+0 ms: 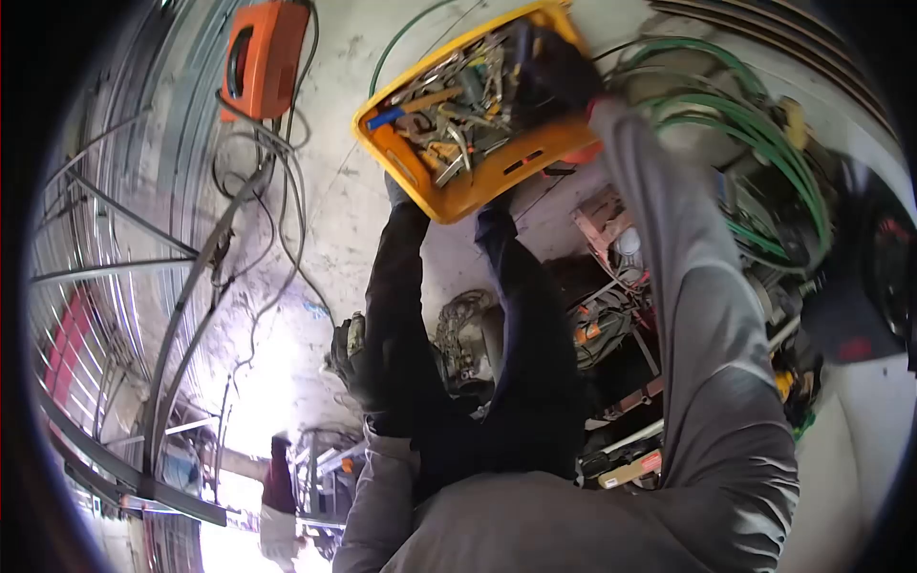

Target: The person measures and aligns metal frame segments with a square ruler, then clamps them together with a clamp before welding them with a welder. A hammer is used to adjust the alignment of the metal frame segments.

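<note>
A yellow plastic crate (447,205) stands on the floor in front of my feet, full of mixed hand tools and metal pieces (463,115). My right hand (554,67), in a dark glove, reaches into the crate's far right end. Its fingers are dark and blurred, so any grip is hidden. A blue-handled tool (386,117) lies at the crate's left side. My left hand (346,349), also gloved, is beside my left leg at about knee height. Its fingers do not show clearly, and I cannot make out whether it holds anything.
An orange machine case (263,62) with cables stands at the upper left. Coiled green hose (764,124) and a heap of tools lie to the right. A chain (463,334) sits between my legs. Metal bars (115,272) crowd the left; another person (279,516) is at the lower left.
</note>
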Available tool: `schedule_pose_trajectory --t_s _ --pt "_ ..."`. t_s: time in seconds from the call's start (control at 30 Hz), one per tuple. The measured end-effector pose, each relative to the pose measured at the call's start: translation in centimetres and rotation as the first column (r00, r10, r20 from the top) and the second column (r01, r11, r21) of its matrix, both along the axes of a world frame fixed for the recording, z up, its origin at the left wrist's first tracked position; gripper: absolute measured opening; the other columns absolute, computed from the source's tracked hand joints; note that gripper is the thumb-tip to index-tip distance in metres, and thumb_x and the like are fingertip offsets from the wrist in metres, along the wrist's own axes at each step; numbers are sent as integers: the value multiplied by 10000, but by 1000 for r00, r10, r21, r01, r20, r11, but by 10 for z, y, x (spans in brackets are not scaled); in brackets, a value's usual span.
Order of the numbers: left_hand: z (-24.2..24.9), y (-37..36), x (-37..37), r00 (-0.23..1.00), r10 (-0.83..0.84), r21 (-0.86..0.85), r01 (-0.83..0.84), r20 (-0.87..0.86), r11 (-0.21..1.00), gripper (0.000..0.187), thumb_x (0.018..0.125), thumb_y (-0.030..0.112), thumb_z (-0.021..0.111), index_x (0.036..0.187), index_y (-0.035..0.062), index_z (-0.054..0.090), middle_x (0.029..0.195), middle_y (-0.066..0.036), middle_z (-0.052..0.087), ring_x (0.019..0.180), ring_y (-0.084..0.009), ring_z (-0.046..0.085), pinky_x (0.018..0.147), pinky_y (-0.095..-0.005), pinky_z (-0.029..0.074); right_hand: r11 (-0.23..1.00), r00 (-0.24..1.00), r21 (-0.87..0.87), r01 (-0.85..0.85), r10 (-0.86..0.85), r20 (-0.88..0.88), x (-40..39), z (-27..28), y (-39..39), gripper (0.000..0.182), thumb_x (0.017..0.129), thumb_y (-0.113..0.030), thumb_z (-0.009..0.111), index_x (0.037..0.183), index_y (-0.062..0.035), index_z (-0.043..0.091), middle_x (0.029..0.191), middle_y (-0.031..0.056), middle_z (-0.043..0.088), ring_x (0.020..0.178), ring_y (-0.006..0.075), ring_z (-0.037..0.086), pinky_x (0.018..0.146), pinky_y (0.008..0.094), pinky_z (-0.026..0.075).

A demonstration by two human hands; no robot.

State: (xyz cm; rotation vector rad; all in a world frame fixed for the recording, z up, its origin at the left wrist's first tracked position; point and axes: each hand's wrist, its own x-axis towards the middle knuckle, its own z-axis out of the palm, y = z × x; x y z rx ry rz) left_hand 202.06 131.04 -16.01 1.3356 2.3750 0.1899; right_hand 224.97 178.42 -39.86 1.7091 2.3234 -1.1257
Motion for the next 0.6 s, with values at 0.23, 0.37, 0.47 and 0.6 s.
schedule_pose_trajectory --t_s 0.23,0.37,0.47,0.6 --pt "-2 -16 19 926 349 -188 -321 146 928 729 1001 494 631 1493 -33 520 1487 -262 563 1388 -449 529 1140 -522 441 999 960 -14 -45 47 278 -32 -123 61 498 907 -420 703 1285 -96 700 1398 229 622 1269 401 609 1007 491 521" --pt "-6 -21 20 895 421 -179 -395 146 901 697 1004 478 645 1444 -54 555 1434 -279 596 1317 -458 585 1094 -515 477 918 992 387 -92 50 118 -27 -136 27 620 861 -435 738 1369 -100 623 1280 203 679 1147 397 667 925 492 551" --pt "-4 -12 25 874 457 -157 -434 168 887 624 1002 454 657 1364 -53 611 1343 -282 633 1229 -465 627 1030 -519 508 972 991 208 -109 91 98 -25 -88 17 549 881 -363 748 1337 -91 608 1174 193 695 1092 412 671 905 492 549" --pt "-5 -2 21 904 393 -108 -380 169 919 512 996 404 671 1266 -31 661 1211 -269 657 1103 -467 651 930 -534 529 972 962 89 -218 229 -151 -31 -80 11 565 925 -441 724 1360 -104 599 1156 179 702 1018 349 685 916 449 542"
